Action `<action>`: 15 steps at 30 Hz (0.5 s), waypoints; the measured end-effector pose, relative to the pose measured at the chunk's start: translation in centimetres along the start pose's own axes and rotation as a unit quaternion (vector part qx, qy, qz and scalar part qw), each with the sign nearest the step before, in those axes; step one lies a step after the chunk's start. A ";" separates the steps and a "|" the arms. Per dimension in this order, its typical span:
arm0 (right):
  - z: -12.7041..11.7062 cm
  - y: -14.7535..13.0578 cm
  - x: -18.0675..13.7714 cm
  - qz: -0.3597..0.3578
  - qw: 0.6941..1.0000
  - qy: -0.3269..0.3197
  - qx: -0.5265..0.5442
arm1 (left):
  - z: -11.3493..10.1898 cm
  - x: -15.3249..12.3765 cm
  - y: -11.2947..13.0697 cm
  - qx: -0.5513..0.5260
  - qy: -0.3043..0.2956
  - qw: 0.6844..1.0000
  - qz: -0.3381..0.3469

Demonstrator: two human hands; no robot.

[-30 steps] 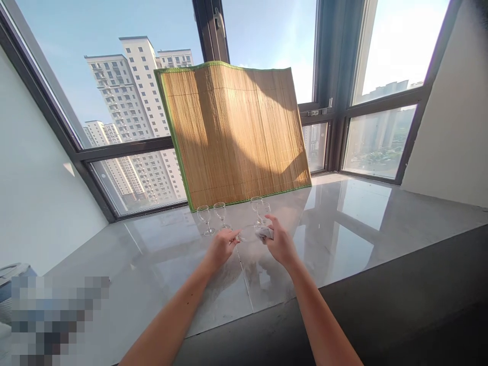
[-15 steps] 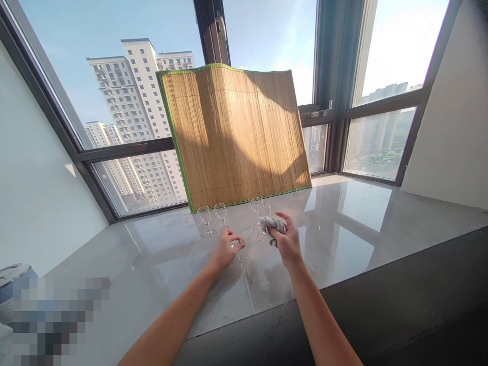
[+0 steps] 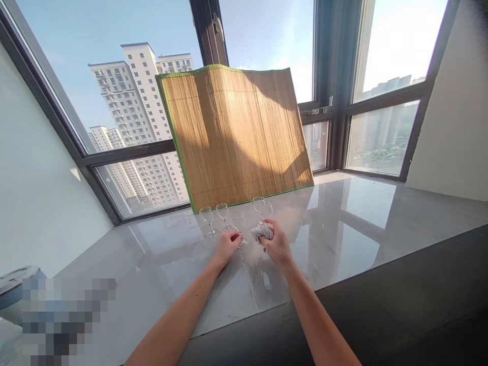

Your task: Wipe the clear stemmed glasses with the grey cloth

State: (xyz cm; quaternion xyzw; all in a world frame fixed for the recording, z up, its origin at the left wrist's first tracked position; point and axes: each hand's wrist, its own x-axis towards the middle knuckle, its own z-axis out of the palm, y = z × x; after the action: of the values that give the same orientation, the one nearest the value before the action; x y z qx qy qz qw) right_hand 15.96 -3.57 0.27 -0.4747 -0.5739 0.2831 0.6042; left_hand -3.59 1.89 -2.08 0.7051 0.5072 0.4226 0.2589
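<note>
We note one stemmed glass [image 3: 238, 220] upright in front of the bamboo mat [image 3: 236, 142], closer to us than any other glass. The left hand [image 3: 229, 246] is pinched narrow at its stem; whether the foot bears on the grey ledge [image 3: 328, 254] we cannot tell. The right hand [image 3: 277, 243], also in front of the mat and to the right of that glass, is closed around one bunched cloth [image 3: 262, 233], pale with darker marks. We see a gap between cloth and stemmed glass.

Four more glasses, so five counted, all clear. Left pair [image 3: 206, 215]: before the mat's lower left edge, upright, side by side. Right pair [image 3: 258, 204]: before the middle of that edge, just beyond the right hand; they overlap in our view, touching or apart unclear.

One mat, tan slats, green border, leaning back, sun and shadow across it. Behind it we have dark window frames [image 3: 335, 76], with one window handle [image 3: 217, 27] above its top edge. Left of the mat, beyond the panes, pale high-rises [image 3: 139, 94], at least three blocks. Well left of the mat and nearer us, one lidded object [image 3: 19, 278], partly masked by a pixelated patch.
</note>
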 end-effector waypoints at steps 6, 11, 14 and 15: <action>0.1 0.2 -0.2 -0.004 0.994 -0.024 -0.105 | 0.0 -0.2 -0.2 0.003 -0.032 0.999 0.004; 0.1 0.3 -0.2 -0.005 0.992 -0.034 -0.122 | -0.2 -0.7 0.6 0.100 -0.007 0.992 0.078; 0.1 0.3 -0.3 -0.003 0.991 -0.037 -0.130 | -0.3 -1.0 1.1 0.153 -0.018 0.980 0.123; 0.1 0.3 -0.3 -0.004 0.991 -0.037 -0.131 | -0.3 -1.0 1.2 0.163 -0.030 0.977 0.136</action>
State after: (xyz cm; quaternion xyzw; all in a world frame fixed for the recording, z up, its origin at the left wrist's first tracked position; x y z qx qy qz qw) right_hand 15.84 -3.65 -0.14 -0.5367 -0.6300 0.2206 0.5162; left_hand -3.38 0.49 -1.29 0.8124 0.4609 0.3439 0.0963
